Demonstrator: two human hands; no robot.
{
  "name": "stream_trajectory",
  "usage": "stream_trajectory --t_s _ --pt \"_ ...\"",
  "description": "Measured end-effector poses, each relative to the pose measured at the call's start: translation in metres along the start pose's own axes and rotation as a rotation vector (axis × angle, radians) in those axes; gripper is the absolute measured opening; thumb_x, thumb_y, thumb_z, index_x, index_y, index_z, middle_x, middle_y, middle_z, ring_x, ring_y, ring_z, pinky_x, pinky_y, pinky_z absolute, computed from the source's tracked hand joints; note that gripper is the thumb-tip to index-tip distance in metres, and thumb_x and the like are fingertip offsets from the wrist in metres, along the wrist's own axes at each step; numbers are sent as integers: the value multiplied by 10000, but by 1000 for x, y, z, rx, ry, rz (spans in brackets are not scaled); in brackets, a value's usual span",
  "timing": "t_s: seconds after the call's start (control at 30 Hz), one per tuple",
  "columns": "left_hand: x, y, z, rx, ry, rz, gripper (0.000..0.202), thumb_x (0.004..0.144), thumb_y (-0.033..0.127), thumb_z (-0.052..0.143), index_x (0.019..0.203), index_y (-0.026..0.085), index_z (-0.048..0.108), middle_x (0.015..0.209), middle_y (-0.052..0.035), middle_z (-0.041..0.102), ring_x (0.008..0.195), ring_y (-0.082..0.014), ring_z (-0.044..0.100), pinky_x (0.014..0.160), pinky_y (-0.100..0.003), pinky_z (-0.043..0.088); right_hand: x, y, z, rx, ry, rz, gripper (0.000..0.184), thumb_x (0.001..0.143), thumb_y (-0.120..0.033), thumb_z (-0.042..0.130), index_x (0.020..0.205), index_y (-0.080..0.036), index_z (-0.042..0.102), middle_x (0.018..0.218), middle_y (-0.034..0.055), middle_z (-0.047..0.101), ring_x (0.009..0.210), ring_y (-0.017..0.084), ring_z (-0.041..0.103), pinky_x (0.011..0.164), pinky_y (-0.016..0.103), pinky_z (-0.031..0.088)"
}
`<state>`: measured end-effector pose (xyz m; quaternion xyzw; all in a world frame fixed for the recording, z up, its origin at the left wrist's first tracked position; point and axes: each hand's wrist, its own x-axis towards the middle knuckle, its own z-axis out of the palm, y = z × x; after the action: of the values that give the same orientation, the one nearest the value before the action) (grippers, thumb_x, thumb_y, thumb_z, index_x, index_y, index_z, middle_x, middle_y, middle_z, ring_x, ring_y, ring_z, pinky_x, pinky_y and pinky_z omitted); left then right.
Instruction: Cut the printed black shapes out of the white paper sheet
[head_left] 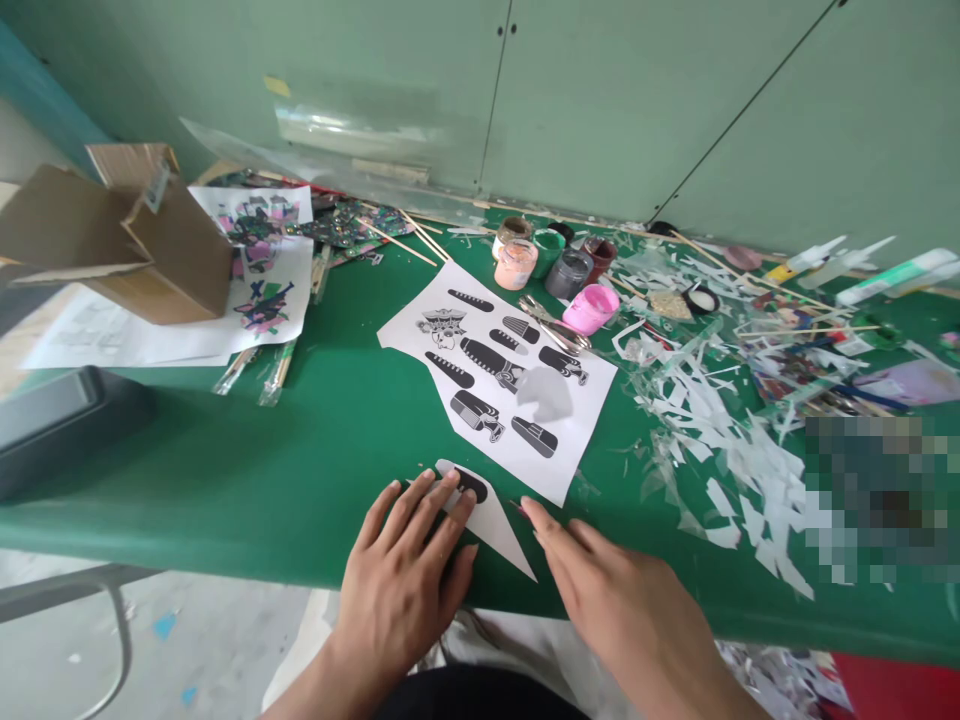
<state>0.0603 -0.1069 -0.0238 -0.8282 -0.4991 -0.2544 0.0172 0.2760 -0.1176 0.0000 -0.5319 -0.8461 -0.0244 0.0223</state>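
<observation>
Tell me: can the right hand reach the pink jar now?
Probably yes: nothing tall stands between the right hand and the pink jar; the printed sheet lies flat. The hand seems to hold a thin tool, though.

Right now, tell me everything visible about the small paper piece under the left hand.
The small paper piece is white, with a black rounded shape printed near its far end. It lies flat on the green tabletop, nearer the person than the larger printed sheet, its right side tapering to a sharp corner. The left hand rests on it, fingers spread, hiding part of its outline.
</observation>
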Motion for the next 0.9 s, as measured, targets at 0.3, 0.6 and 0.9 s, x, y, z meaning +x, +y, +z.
stream_trajectory --t_s 0.3,0.6,0.9 --pt "14 -22 -12 -86 -8 -36 172 927 287 551 873 297 714 1119 0 712 1042 -238 637 1010 -498 408 10 12 -1 188 188 15 361 1010 -224 349 1169 -171 669 898 50 765 558 83 667 402 172 412" --pt "21 -52 -18 -76 -145 153 430 881 21 432 1124 284 668 1191 22 698 1096 -226 605 1007 -450 393 41 11 1 258 187 -145 351 1003 -238 386 1210 -196 666 795 33 743 504 85 609 426 191 404" --pt "20 -53 -18 -64 -188 159 527 817 -30 437 1140 323 658 1250 34 662 1112 -244 579 1013 -480 388 48 6 12 284 141 -152 351 1001 -251 392 1191 -237 686 730 5 712 479 83 574 422 231 329"
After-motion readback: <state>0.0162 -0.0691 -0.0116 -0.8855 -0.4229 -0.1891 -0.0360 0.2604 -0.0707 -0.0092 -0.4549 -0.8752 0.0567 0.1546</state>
